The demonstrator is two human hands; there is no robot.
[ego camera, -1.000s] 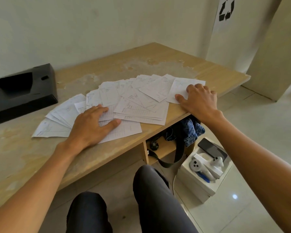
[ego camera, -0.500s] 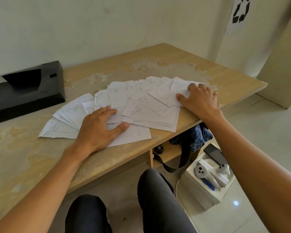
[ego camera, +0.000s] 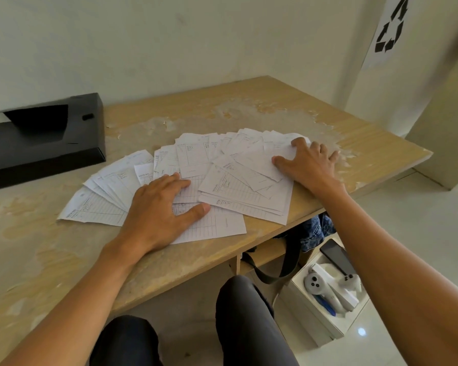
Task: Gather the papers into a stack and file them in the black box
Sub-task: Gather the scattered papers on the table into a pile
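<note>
The receipt papers (ego camera: 222, 180) are fanned across the tabletop (ego camera: 354, 133), pressed flat under both open hands: left hand (ego camera: 156, 210), right hand (ego camera: 307, 162). Nothing is gripped. Sheets overhanging the near edge could be pushed off if swept carelessly; the black box (ego camera: 43, 138) is left apart

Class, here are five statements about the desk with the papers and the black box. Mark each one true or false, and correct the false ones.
1. The papers lie fanned out on the desk. True.
2. The left hand rests flat on the papers. True.
3. The black box sits to the right of the papers. False: it sits to their left, by the wall.
4. The papers are already inside the black box. False: they are all on the desk.
5. The right hand presses the right end of the fan. True.
</note>
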